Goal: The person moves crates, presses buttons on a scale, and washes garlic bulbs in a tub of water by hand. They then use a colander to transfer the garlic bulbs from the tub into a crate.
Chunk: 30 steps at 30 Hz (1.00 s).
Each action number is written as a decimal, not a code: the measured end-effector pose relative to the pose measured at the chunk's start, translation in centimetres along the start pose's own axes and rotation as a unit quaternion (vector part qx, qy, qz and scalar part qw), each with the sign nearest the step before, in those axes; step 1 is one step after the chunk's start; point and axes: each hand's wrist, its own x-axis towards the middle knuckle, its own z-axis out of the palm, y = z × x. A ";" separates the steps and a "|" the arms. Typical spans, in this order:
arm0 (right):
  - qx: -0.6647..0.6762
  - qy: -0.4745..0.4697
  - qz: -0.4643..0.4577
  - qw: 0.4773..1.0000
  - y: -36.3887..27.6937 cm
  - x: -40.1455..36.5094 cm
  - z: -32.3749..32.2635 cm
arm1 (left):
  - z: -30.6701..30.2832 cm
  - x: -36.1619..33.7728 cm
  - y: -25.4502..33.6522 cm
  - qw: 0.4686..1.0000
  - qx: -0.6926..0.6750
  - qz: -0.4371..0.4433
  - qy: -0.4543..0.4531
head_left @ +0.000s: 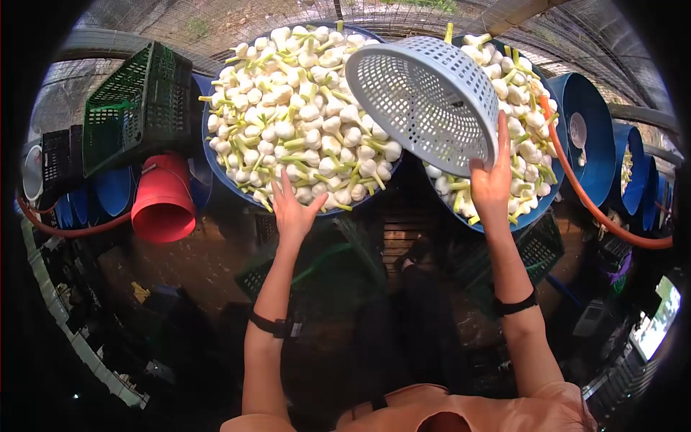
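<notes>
A grey perforated basket [425, 147], tilted on its side with its opening toward the left, is held at its lower right by my right hand [491, 183]. Nothing shows inside the basket. Behind it is a blue tub [515, 225] heaped with garlic bulbs [529, 151]. To the left stands a large round blue tub [210, 160] piled high with garlic bulbs [288, 108] on short green stems. At that tub's front edge, my left hand [294, 216] has its fingers spread, nearest to the front bulbs, and holds nothing.
A red bucket [164, 205] and a green crate [133, 108] are at the left. More green crates [324, 266] stand below the tubs. An orange hose [586, 194] curves along the right, beside another blue tub [601, 137]. Wire mesh [209, 18] runs behind.
</notes>
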 end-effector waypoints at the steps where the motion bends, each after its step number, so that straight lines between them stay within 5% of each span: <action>1: -0.066 0.005 -0.035 0.997 -0.4 1.8 2.1 | 0.5 2.0 -0.7 0.997 -0.031 -0.066 -0.031; 2: -0.177 0.034 -0.132 0.975 -1.5 3.1 4.4 | 2.0 3.6 -1.5 0.996 -0.037 -0.070 -0.030; 7: -0.370 -0.035 -0.148 0.917 3.5 2.4 15.2 | 7.6 7.3 -0.2 0.972 -0.076 -0.220 0.024; 11: -0.383 -0.075 -0.094 0.916 6.3 3.8 17.8 | 10.1 11.6 -1.8 0.949 -0.095 -0.299 -0.042; 14: -0.358 -0.080 -0.091 0.926 8.9 4.6 19.2 | 11.4 13.5 -4.6 0.953 -0.221 -0.207 -0.016; 17: -0.331 -0.114 -0.066 0.935 11.7 4.6 19.9 | 14.5 14.3 -9.3 0.842 -0.458 -0.249 -0.142; 19: -0.233 -0.152 0.011 0.961 13.6 5.7 19.7 | 12.1 13.3 -7.2 0.815 -0.510 -0.248 -0.121; 20: -0.263 -0.122 -0.076 0.954 15.5 6.3 19.5 | 10.5 12.4 -6.0 0.785 -0.556 -0.250 -0.109; 23: -0.309 -0.149 -0.026 0.939 12.5 6.3 18.0 | 7.6 10.7 -4.1 0.726 -0.629 -0.274 -0.041; 25: -0.314 -0.169 -0.012 0.934 9.3 5.6 17.2 | 7.5 10.3 -3.5 0.761 -0.564 -0.317 -0.047; 27: -0.332 -0.165 -0.037 0.928 9.7 4.7 17.6 | 10.1 10.5 -5.2 0.766 -0.595 -0.226 -0.092; 30: -0.331 -0.215 0.049 0.917 10.7 4.4 19.8 | 9.4 11.4 -1.9 0.686 -0.652 -0.301 -0.118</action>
